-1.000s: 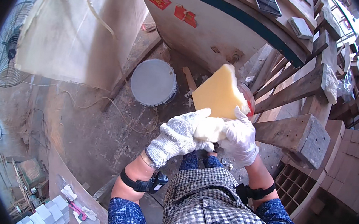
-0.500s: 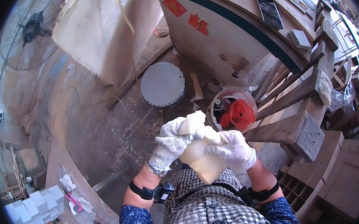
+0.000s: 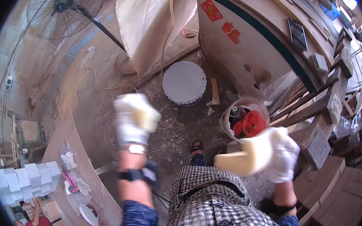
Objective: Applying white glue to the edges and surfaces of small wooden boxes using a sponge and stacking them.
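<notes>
The 2 hands are raised apart over the dusty floor (image 3: 103, 105), both in white work gloves. The right hand (image 3: 282, 154) is closed around a pale yellow foam-like block (image 3: 246, 156), which juts out to the left of the glove, above the checked shirt. The left hand (image 3: 132, 113) is blurred; a smaller pale yellow piece (image 3: 148, 116) sits against its glove, and the hand seems curled on it, though the blur leaves the grip unclear. A dark band (image 3: 133, 174) circles the left wrist. Just behind the right hand stands a clear bucket (image 3: 233, 113) with something red (image 3: 252, 123) inside. Farther off on the floor lies a round grey-white lid (image 3: 185, 82), with a short wooden stick (image 3: 215, 91) just beside it. On the curved pale wall (image 3: 238, 57) beyond are 2 red paper signs, 1 higher at the left (image 3: 211, 9) and 1 lower at the right (image 3: 231, 30), plus a dark rectangular panel (image 3: 296, 33). A standing fan (image 3: 65, 5) is at the upper left. A stack of white blocks (image 3: 22, 178) lies at the lower left, and wooden beams (image 3: 317, 104) pile up at the right.
</notes>
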`<state>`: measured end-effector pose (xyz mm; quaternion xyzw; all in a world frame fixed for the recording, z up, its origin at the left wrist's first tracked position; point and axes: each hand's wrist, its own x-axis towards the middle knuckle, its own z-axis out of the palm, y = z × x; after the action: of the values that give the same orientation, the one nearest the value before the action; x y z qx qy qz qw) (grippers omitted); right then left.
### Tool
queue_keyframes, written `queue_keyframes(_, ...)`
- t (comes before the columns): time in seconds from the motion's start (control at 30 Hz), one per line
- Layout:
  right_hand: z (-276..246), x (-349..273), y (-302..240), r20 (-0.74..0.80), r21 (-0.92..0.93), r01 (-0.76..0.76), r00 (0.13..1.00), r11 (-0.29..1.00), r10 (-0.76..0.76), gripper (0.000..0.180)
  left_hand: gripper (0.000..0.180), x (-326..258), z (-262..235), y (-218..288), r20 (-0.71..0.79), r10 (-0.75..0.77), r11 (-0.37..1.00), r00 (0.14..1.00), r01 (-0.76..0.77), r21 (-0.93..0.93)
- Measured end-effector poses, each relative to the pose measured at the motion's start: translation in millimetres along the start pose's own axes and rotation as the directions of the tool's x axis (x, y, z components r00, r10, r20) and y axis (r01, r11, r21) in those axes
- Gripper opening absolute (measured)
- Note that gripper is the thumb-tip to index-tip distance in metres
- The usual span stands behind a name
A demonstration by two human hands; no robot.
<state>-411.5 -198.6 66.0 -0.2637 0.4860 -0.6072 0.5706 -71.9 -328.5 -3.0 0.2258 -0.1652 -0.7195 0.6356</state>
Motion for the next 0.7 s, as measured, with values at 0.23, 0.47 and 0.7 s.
queue_keyframes(0.23,23,-9,66,0.285,-0.533,0.377,0.923,0.757,-0.258,0.020,0.063,-53,27,51,-0.241,0.473,0.742,0.847,-0.236,0.628)
queue_keyframes(0.47,-77,95,170,0.084,-0.950,0.233,0.829,0.206,-0.553,0.054,0.058,-147,12,50,-0.349,0.420,0.869,0.838,-0.260,0.421)
queue_keyframes(0.7,-135,213,264,-0.124,-0.989,-0.114,0.986,-0.098,0.109,0.076,0.055,-139,68,52,-0.502,0.631,0.766,0.592,-0.375,0.522)
